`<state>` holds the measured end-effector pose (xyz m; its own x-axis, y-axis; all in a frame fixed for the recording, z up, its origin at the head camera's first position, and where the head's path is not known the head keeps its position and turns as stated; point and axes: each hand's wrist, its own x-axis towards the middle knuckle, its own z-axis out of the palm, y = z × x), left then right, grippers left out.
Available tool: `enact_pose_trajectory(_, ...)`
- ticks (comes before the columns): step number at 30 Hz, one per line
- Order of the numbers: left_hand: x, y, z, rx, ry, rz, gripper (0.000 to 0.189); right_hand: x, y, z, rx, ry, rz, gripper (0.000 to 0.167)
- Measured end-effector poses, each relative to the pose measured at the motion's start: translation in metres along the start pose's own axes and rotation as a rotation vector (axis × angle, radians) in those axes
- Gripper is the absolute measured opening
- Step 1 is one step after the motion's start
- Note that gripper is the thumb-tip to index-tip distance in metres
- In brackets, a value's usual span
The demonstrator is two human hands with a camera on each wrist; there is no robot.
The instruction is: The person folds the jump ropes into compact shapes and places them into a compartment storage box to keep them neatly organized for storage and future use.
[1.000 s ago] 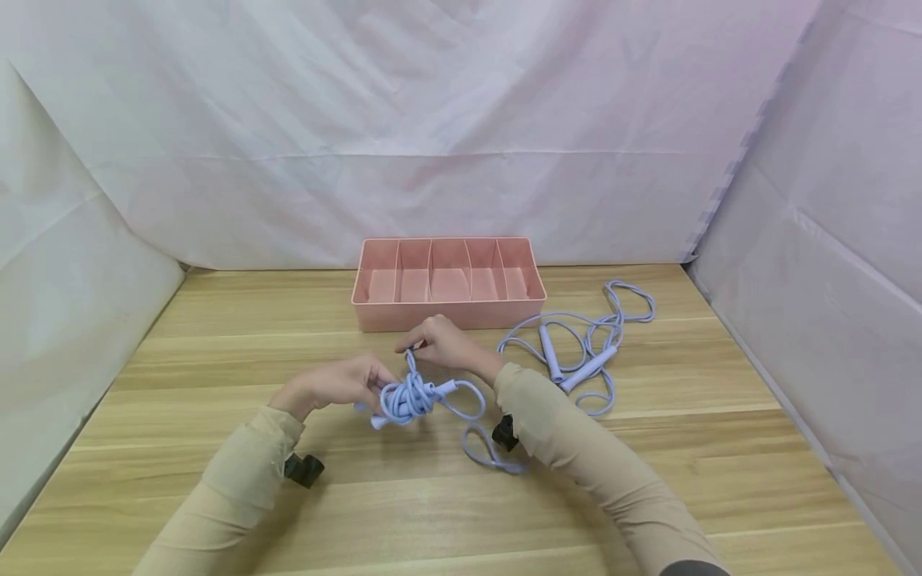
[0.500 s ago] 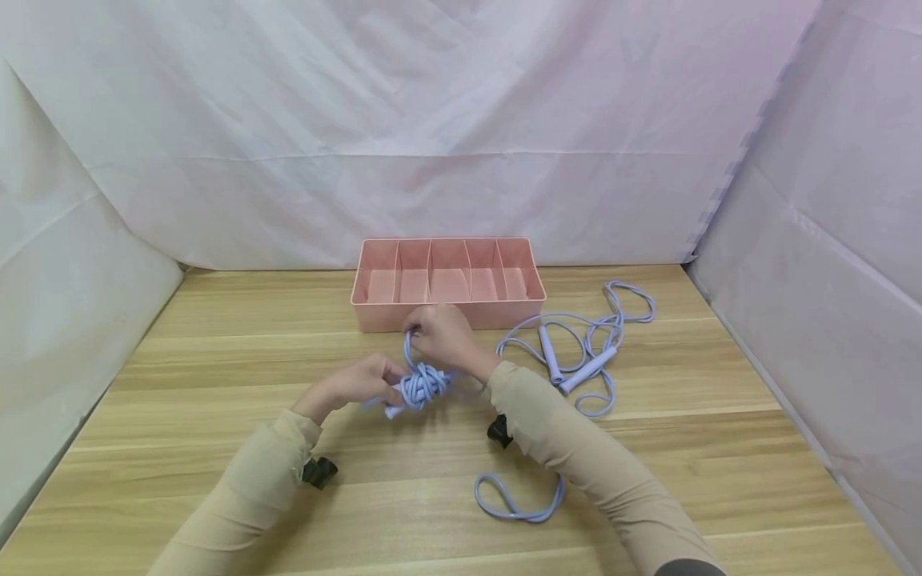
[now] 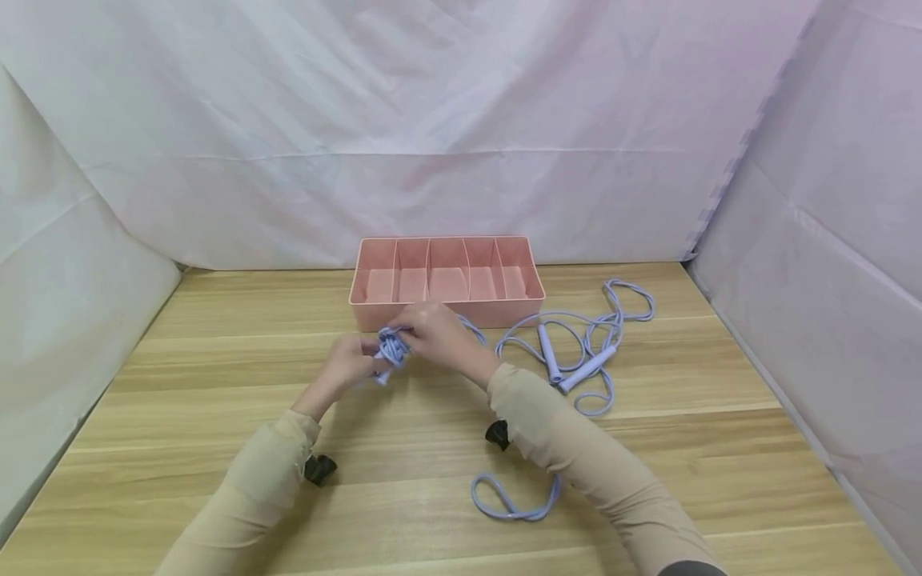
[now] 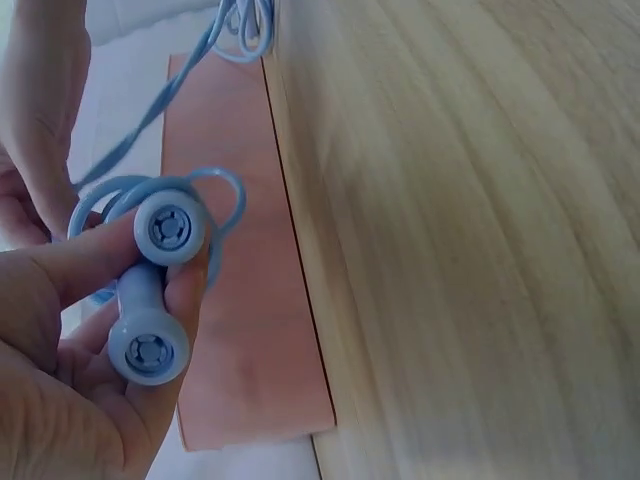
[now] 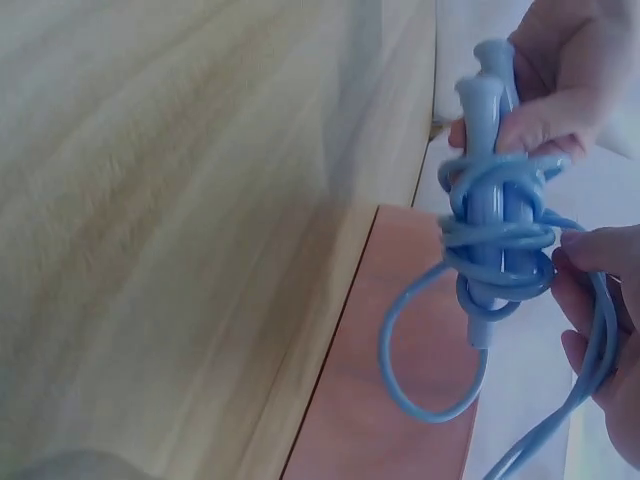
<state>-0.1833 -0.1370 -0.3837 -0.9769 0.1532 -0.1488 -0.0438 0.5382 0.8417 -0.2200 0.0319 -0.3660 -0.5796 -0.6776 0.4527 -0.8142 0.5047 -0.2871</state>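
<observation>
A light blue jump rope [image 3: 393, 347] is bunched between both hands in the head view, just in front of the pink box. Its two handles [image 5: 484, 130] lie side by side, with cord wound several times round their middle. My left hand [image 4: 60, 400] grips the flared ends of the handles, which face the left wrist camera. Close by, my right hand [image 3: 441, 334] pinches a doubled length of the cord [image 5: 603, 340] against the winding. A small loop of cord sticks out from the bundle in the right wrist view. The right fingertips are partly hidden in the head view.
A pink box [image 3: 446, 314] with several compartments stands at the back of the wooden table [image 3: 238, 352]. Right of it lies a second light blue jump rope [image 3: 589, 368], loosely tangled. A cord loop [image 3: 515, 514] rests near the right forearm. White cloth walls enclose the table.
The bundle has moved up and away from the person, towards the box, turning as it goes. The right hand has brought the cord from above the bundle to its side.
</observation>
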Motion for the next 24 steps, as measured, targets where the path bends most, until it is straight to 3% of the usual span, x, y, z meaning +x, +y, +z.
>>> enact_pose_trajectory(7, 0.003, -0.001, -0.009, -0.071, 0.059, -0.053, 0.032, -0.008, -0.007, 0.004, -0.02, 0.049, -0.03, 0.021)
enact_pose_trajectory(12, 0.003, 0.0, -0.022, -0.185, 0.077, -0.078, 0.04, -0.015, -0.01, 0.007, 0.091, 0.171, -0.042, 0.023)
enact_pose_trajectory(18, 0.003, -0.003, -0.039, -0.375, 0.008, -0.091, 0.043, -0.023, -0.007, 0.011, 0.259, 0.283, -0.037, 0.028)
enact_pose_trajectory(24, 0.001, -0.006, -0.054, -0.562, -0.057, -0.08, 0.013, -0.034, 0.0, 0.01, 0.376, 0.334, 0.02, 0.029)
